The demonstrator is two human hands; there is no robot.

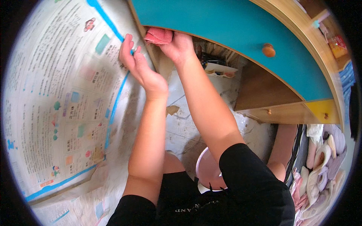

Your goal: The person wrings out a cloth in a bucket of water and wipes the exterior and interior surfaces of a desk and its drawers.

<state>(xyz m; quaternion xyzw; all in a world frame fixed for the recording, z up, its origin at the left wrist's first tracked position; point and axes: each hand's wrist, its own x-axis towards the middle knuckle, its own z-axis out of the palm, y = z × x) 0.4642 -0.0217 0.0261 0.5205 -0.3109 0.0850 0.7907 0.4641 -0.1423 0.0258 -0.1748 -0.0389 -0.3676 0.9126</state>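
A folded pink cloth (159, 36) lies in my right hand (182, 46), just under the lower edge of the blue-green drawer front (220, 31), near the wooden side panel of the desk. Part of my right hand's fingers is hidden behind the cloth and the drawer edge. My left hand (141, 66) is raised beside the wall, its fingers partly spread and nothing in it. Behind it hangs a large printed poster (70, 84) with a blue border. The drawer front bears a round wooden knob (268, 50).
A pink bucket (206, 169) stands on the tiled floor between my legs. Under the desk are books and a white box (220, 69). A wooden cabinet (271, 111) stands on the right, with piled slippers (322, 175) nearer me.
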